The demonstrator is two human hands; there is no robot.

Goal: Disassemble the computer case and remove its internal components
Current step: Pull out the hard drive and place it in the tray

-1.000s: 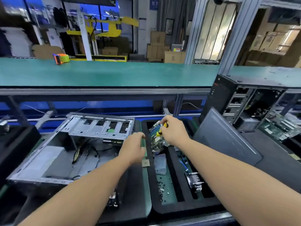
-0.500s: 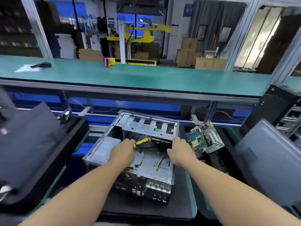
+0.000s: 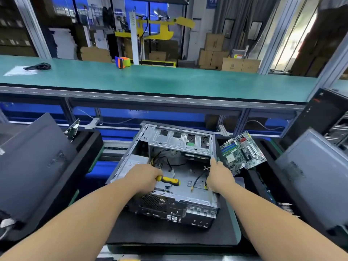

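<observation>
An open grey computer case [image 3: 180, 142] lies on a black foam mat [image 3: 169, 234] in front of me, its rear ports toward me and loose cables on its floor. My left hand [image 3: 143, 176] is inside the case and grips a yellow-and-black screwdriver [image 3: 169, 180] that points right. My right hand [image 3: 218, 174] grips the case's right side wall. A green motherboard [image 3: 243, 151] leans in the black tray just right of the case.
Grey side panels lean at the left [image 3: 32, 166] and right [image 3: 310, 178]. A second black tower [image 3: 320, 113] stands at the far right. Above runs a green shelf [image 3: 169, 81] with a tape dispenser [image 3: 123, 62] and a black cable [image 3: 37, 66].
One second ago both hands were at the motherboard in the right tray. Now the board rests there alone, and my hands have moved to the case, the left holding the screwdriver lower inside.
</observation>
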